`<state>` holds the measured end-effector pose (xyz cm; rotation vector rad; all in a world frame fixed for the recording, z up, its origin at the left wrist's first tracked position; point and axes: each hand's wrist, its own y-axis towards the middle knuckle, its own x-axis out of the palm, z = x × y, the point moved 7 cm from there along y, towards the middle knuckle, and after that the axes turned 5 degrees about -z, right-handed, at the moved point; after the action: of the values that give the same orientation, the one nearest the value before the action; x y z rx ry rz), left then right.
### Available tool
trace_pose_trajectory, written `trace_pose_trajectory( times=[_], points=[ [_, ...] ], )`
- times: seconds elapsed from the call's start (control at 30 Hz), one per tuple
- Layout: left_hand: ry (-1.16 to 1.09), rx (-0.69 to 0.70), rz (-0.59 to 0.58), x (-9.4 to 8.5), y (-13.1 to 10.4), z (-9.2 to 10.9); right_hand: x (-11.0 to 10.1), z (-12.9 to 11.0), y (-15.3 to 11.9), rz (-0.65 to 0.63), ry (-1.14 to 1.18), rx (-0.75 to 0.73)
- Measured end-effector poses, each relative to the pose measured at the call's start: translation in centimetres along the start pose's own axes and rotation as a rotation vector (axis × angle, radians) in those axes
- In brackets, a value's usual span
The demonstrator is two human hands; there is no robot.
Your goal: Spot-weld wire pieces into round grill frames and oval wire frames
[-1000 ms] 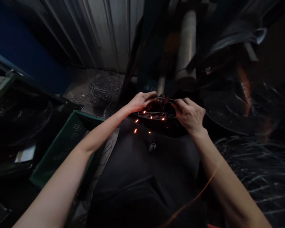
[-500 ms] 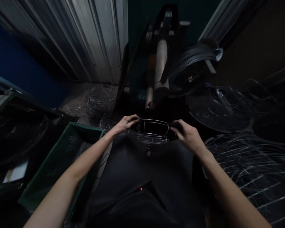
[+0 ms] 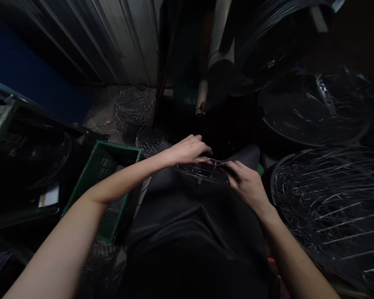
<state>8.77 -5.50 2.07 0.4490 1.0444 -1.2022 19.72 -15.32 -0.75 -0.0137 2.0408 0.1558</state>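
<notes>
Wire frame (image 3: 214, 162), already curved, is pinched by left hand (image 3: 190, 150) and right hand (image 3: 245, 180); remaining work (if any) is unclear.

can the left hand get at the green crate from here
Probably yes: the green crate stands open below the left forearm with nothing seen blocking the way, though the left hand is at the wires and would have to leave them.

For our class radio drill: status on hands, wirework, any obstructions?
Right hand pinching wirework; left hand at it, grip unclear. Wirework over dark cloth. Hands partly hide it.
</notes>
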Motion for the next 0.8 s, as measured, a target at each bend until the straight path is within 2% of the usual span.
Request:
trace_pose_trajectory(
  times=[0.1, 0.23, 0.33, 0.43, 0.57, 0.67, 0.8],
  points=[
    [-0.085, 0.014, -0.097, 1.1, 0.7, 0.1, 0.1, -0.5, -0.3, 0.022, 0.053, 0.019],
    [-0.091, 0.085, -0.104, 1.2, -0.3, 0.0, -0.4, -1.2, 0.2, 0.026, 0.042, 0.053],
    [-0.014, 0.068, -0.065, -0.3, -0.8, -0.2, -1.5, -1.4, 1.6, 0.069, 0.047, 0.085],
    [0.038, 0.035, -0.01, -2.5, -0.7, -1.1, -2.7, -0.7, 4.1, 0.112, 0.067, 0.144],
    [0.016, -0.007, 0.06, -5.2, 0.0, -3.3, -3.3, 0.1, 8.4, 0.06, 0.106, 0.115],
    [-0.031, -0.042, 0.095, -6.1, 0.5, -5.3, -3.3, 0.3, 11.1, 0.017, 0.13, 0.081],
    [-0.084, -0.051, 0.138, -6.4, 0.9, -7.0, -3.2, 0.5, 13.0, 0.007, 0.108, 0.099]
  ],
)
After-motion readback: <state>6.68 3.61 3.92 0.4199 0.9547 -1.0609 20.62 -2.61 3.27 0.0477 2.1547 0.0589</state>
